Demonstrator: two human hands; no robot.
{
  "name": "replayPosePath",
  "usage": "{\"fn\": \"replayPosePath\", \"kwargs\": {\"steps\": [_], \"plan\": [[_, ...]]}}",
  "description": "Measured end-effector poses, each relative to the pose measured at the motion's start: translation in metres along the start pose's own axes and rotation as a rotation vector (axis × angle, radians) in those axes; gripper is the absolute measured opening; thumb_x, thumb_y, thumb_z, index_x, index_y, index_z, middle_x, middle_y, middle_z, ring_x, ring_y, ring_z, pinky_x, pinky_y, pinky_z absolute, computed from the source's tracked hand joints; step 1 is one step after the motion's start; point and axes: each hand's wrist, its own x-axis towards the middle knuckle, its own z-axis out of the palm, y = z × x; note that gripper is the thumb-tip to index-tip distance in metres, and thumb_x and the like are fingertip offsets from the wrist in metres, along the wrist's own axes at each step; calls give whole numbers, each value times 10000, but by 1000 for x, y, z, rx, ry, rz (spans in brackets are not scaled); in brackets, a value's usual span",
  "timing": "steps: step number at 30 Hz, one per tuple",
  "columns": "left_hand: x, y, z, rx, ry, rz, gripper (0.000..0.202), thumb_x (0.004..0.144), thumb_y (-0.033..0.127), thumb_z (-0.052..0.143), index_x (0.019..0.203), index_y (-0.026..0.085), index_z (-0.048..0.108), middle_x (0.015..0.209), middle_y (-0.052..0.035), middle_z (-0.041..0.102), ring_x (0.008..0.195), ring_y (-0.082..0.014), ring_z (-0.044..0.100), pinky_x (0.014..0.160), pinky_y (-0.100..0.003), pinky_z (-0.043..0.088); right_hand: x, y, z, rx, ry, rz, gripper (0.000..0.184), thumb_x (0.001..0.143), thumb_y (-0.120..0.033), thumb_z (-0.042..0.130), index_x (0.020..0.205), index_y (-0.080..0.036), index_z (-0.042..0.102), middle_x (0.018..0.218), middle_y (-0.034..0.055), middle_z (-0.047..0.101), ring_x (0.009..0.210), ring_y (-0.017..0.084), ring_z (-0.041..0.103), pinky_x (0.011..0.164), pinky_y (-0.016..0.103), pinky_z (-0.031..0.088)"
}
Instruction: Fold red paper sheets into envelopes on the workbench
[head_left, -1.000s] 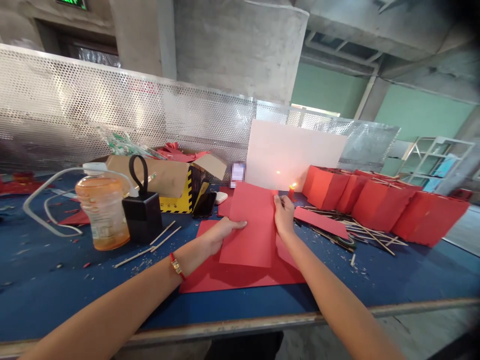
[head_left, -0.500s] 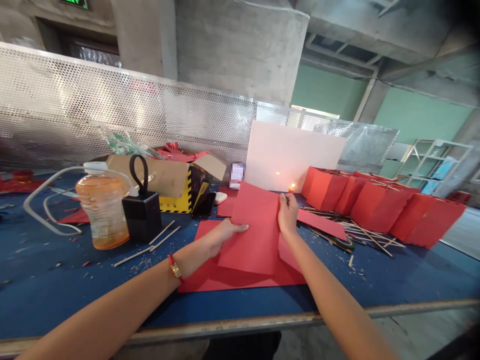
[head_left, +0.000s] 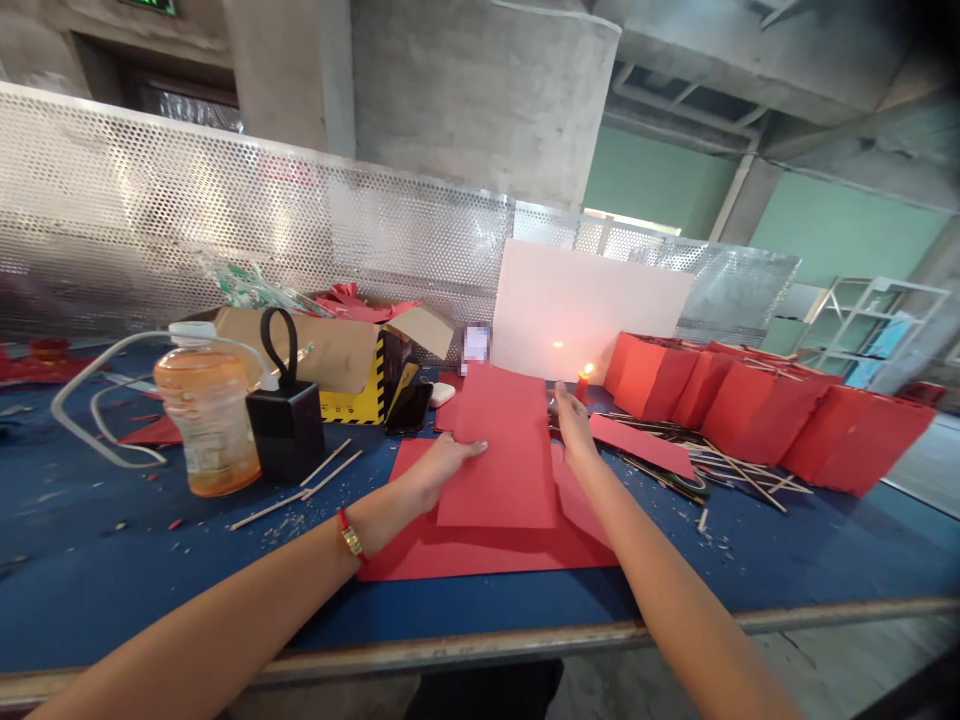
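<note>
My left hand point(head_left: 448, 462) grips the left edge of a red paper sheet point(head_left: 504, 450), thumb on top and fingers hidden beneath. The sheet is tilted above a larger red sheet point(head_left: 480, 558) lying on the table. Just off the sheet's right edge is my right hand point(head_left: 573, 418), its fingers loosely stretched forward and holding nothing I can see. Small items by its fingertips are too unclear to name. Behind this hand burns a small red candle point(head_left: 583, 384). A narrow red strip point(head_left: 641, 445) lies to its right.
Several red paper lanterns point(head_left: 757, 405) stand right, beside thin wooden sticks point(head_left: 739, 465). On the left are an orange-tinted bottle point(head_left: 206, 420), a black power bank point(head_left: 286, 430) and a cardboard box point(head_left: 322, 360). A phone point(head_left: 409, 408) lies near the box. A white board point(head_left: 585, 300) stands behind.
My right hand has let go of the sheet's right edge and sits slightly apart from it. The sheet has turned straighter and shifted a little left, still in my left hand.
</note>
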Motion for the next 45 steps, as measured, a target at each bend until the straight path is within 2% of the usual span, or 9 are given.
{"fn": "replayPosePath", "kwargs": {"steps": [3,9,14,17,23,32,39,41,45], "plan": [[5,1,-2,-42,84,27,282,723,173,754,997,144,693,983,-152,753,818,-299,732,751,-440,591,-4,1,5,-85,-135,-24,404,833,-577,473,676,-212,544,637,23,581,608,180,528,563,285,375],[6,2,2,-48,84,22,226,737,134,732,962,137,704,928,-143,759,754,-283,731,746,-430,589,-8,1,12,-404,-60,-195,222,851,-367,408,669,-240,412,611,0,481,612,180,439,587,288,273],[7,-2,5,-53,106,40,286,687,151,789,958,135,699,930,-144,759,753,-285,731,746,-430,590,-9,-2,9,-359,-30,-234,282,898,-461,367,742,-245,459,613,-11,469,632,190,452,617,286,290],[12,-3,1,-115,136,100,239,702,154,778,929,132,706,909,-138,761,770,-282,735,780,-422,585,-8,0,9,-231,-67,-100,357,864,-550,399,785,-234,546,659,13,557,680,206,526,650,302,351],[20,3,-7,-208,282,229,150,727,166,748,867,132,706,909,-111,761,770,-241,727,810,-383,577,-10,9,17,62,-429,165,341,649,-526,632,627,-188,595,586,-7,547,537,142,475,532,275,377],[21,-1,0,-213,318,240,206,703,185,757,890,128,692,887,-108,741,686,-219,690,721,-384,557,-7,14,15,-34,-355,155,404,658,-576,613,554,-193,536,424,-60,352,396,86,335,390,231,257],[32,2,-13,14,195,326,250,675,310,729,826,119,675,786,-102,713,693,-232,679,715,-375,533,5,10,-5,-201,-111,-136,422,773,-581,558,660,-192,675,604,21,603,598,182,541,559,298,394],[37,6,-20,140,217,473,306,729,323,668,954,117,660,926,-142,719,879,-272,692,834,-414,519,5,2,-12,-288,124,-329,407,852,-530,519,752,-188,717,724,54,666,702,212,576,652,333,426],[32,13,-30,665,430,1134,539,785,299,662,1282,144,523,1392,-205,520,1344,-318,441,1101,-483,326,-4,-15,-16,-383,334,-709,308,930,-403,530,860,-201,751,785,74,680,774,217,558,741,356,429]]}}
